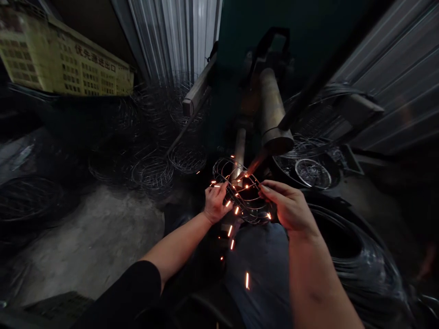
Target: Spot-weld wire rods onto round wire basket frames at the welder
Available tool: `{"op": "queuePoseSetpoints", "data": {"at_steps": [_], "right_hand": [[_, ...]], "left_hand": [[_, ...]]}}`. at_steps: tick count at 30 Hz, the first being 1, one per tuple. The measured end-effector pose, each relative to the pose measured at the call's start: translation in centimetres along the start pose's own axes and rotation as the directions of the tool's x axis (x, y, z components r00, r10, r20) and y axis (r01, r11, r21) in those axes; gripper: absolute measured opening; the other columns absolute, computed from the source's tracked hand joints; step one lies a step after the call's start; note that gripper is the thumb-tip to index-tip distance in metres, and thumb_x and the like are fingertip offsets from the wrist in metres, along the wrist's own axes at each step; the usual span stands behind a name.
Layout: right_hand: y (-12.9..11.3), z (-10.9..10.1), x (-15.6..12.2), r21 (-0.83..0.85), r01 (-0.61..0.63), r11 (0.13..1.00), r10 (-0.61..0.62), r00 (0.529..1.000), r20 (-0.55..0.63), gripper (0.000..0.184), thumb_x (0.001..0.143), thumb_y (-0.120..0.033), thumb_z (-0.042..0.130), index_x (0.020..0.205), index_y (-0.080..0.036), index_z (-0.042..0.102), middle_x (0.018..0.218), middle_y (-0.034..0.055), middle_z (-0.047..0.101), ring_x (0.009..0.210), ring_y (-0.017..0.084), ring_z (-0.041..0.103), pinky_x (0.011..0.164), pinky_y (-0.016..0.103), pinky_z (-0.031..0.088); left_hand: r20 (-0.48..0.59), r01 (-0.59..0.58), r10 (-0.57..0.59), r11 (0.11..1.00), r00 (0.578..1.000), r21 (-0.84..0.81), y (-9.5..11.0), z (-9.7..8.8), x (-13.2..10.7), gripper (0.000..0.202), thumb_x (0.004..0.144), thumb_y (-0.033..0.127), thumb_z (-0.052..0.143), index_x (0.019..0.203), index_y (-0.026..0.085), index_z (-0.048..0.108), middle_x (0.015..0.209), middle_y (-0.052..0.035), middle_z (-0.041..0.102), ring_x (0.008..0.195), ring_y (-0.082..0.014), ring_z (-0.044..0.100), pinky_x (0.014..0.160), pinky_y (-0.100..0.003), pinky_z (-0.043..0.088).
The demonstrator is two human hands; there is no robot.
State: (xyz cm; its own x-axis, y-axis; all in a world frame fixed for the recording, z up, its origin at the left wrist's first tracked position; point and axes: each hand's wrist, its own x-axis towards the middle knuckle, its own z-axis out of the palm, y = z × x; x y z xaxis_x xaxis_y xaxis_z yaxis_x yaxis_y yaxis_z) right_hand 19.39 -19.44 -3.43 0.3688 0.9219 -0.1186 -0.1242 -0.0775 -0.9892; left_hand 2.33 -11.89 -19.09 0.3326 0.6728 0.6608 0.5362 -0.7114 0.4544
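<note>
A round wire basket frame (252, 205) is held tilted between my hands at the electrodes of a spot welder. My left hand (216, 201) grips its left side with closed fingers. On the right, my right hand (286, 203) pinches the wire between thumb and fingers. The lower electrode bar (239, 148) reaches into the frame, and the pointed upper electrode tip (255, 161) comes down to the wire from the thick upper arm (272, 103). Orange sparks fly from the contact and fall past my hands. Some of the wire is hidden by glare and darkness.
Several wire baskets (152, 172) lie stacked on the left. A yellow plastic crate (68, 61) stands at the upper left. To the right are a tub with wire parts (313, 173) and a large black coil (363, 260). A wooden bar (199, 89) juts out beside the machine.
</note>
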Motion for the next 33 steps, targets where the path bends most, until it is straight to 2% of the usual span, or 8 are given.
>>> {"op": "queuePoseSetpoints", "data": {"at_steps": [3, 5, 11, 14, 18, 22, 30, 33], "right_hand": [[1.0, -1.9, -0.9, 0.010, -0.045, 0.999, 0.045, 0.998, 0.035, 0.035, 0.052, -0.034, 0.090, 0.082, -0.021, 0.076, 0.073, 0.0039, 0.072, 0.065, 0.017, 0.065, 0.062, 0.028, 0.051], [1.4, -2.4, -1.2, 0.009, -0.055, 0.998, 0.054, 0.998, 0.032, 0.035, 0.050, -0.032, 0.090, 0.079, -0.021, 0.076, 0.071, 0.0040, 0.072, 0.063, 0.017, 0.064, 0.061, 0.028, 0.051], [0.3, 0.3, -0.1, 0.006, 0.005, 1.000, -0.005, 0.999, -0.048, 0.039, 0.042, -0.034, 0.092, 0.074, -0.019, 0.075, 0.068, 0.0032, 0.070, 0.059, 0.017, 0.062, 0.056, 0.028, 0.050], [0.1, 0.5, 0.2, 0.023, 0.008, 1.000, -0.007, 0.998, -0.054, 0.039, 0.043, -0.036, 0.091, 0.074, -0.019, 0.074, 0.066, 0.0028, 0.069, 0.059, 0.016, 0.061, 0.056, 0.028, 0.049], [1.1, -1.7, -0.8, 0.008, -0.041, 0.999, 0.041, 0.999, 0.034, 0.037, 0.052, -0.036, 0.089, 0.083, -0.021, 0.076, 0.076, 0.0044, 0.072, 0.068, 0.017, 0.064, 0.063, 0.027, 0.051], [2.1, -3.2, -1.6, 0.002, -0.069, 0.998, 0.069, 0.998, 0.015, 0.038, 0.046, -0.033, 0.092, 0.078, -0.021, 0.076, 0.071, 0.0038, 0.071, 0.064, 0.017, 0.064, 0.061, 0.028, 0.051], [-0.1, 0.4, 0.2, -0.001, 0.008, 1.000, -0.008, 0.997, -0.079, 0.039, 0.041, -0.033, 0.092, 0.074, -0.020, 0.076, 0.069, 0.0026, 0.070, 0.061, 0.017, 0.063, 0.058, 0.028, 0.051], [-0.5, 0.6, 0.3, 0.019, -0.007, 1.000, 0.008, 0.997, -0.072, 0.040, 0.040, -0.033, 0.093, 0.073, -0.021, 0.075, 0.067, 0.0019, 0.070, 0.060, 0.016, 0.062, 0.057, 0.027, 0.050]], "left_hand": [[0.032, 0.022, -0.021, 0.999, 0.999, -0.030, 0.0, 0.0, -0.1, 0.067, 0.077, 0.043, 0.061, 0.134, 0.012, 0.046, 0.122, -0.0159, 0.062, 0.112, -0.0270, 0.058, 0.093, -0.040, 0.039], [0.048, 0.034, -0.032, 0.998, 0.998, -0.044, -0.1, 0.1, -0.2, 0.068, 0.076, 0.044, 0.062, 0.134, 0.012, 0.047, 0.122, -0.0166, 0.062, 0.113, -0.0276, 0.057, 0.096, -0.040, 0.039], [0.066, 0.101, -0.097, 0.992, 0.993, -0.071, -0.4, -0.1, 0.1, 0.076, 0.073, 0.052, 0.064, 0.134, 0.009, 0.047, 0.127, -0.0209, 0.059, 0.118, -0.0321, 0.055, 0.097, -0.044, 0.039], [0.081, 0.130, -0.122, 0.987, 0.989, -0.096, 0.0, -0.2, 0.1, 0.073, 0.073, 0.050, 0.065, 0.132, 0.010, 0.048, 0.124, -0.0197, 0.061, 0.115, -0.0316, 0.057, 0.095, -0.044, 0.040], [0.100, 0.166, -0.153, 0.976, 0.983, -0.141, 0.4, -0.2, -0.1, 0.073, 0.071, 0.046, 0.069, 0.133, 0.012, 0.048, 0.125, -0.0179, 0.061, 0.117, -0.0311, 0.056, 0.097, -0.045, 0.041], [0.117, 0.209, -0.189, 0.959, 0.975, -0.190, 0.6, -0.3, -0.2, 0.077, 0.068, 0.044, 0.072, 0.133, 0.011, 0.048, 0.128, -0.0176, 0.059, 0.121, -0.0305, 0.054, 0.101, -0.044, 0.042], [0.138, 0.333, -0.306, 0.902, 0.942, -0.276, 1.2, -0.7, 0.3, 0.083, 0.065, 0.043, 0.077, 0.134, 0.009, 0.046, 0.127, -0.0186, 0.057, 0.119, -0.0302, 0.055, 0.103, -0.043, 0.045], [0.165, 0.369, -0.332, 0.873, 0.929, -0.319, 1.7, -0.8, 0.3, 0.083, 0.064, 0.042, 0.078, 0.134, 0.009, 0.047, 0.124, -0.0168, 0.058, 0.115, -0.0282, 0.057, 0.103, -0.042, 0.045]]}}
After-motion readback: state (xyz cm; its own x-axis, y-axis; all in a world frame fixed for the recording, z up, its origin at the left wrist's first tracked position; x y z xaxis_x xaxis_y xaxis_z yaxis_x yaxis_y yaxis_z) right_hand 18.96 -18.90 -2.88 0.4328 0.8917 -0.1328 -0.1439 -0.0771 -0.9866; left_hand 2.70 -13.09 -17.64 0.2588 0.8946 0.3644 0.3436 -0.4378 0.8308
